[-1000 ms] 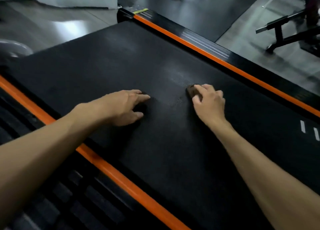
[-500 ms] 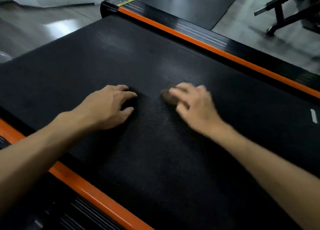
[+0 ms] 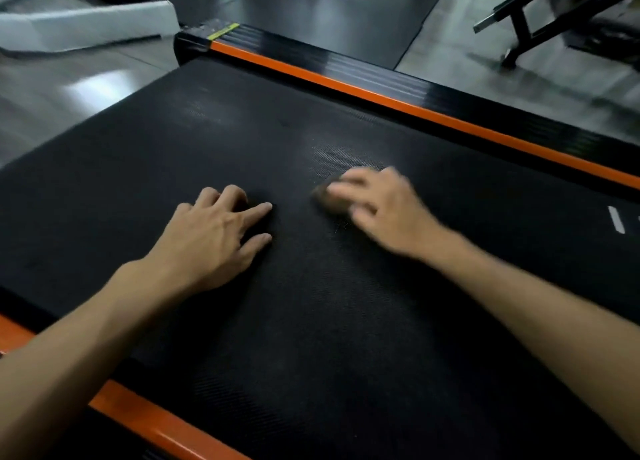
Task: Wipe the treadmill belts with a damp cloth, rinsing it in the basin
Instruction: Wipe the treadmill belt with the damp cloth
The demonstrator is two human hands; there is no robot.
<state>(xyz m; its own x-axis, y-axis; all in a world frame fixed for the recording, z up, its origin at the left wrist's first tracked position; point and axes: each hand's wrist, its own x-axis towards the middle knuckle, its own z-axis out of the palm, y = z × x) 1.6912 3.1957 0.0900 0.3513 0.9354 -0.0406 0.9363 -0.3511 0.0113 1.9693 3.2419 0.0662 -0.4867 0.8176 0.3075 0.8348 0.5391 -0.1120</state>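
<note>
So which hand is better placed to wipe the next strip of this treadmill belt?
Right. The right hand already presses the brown cloth on the belt; the left hand rests bare on it, holding nothing.

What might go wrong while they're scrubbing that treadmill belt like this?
The left hand leans on the belt; if the belt rolls, the person may lurch forward. The small brown cloth under the right hand barely shows past the fingers, so it may slip free or leave patches unwiped.
</note>
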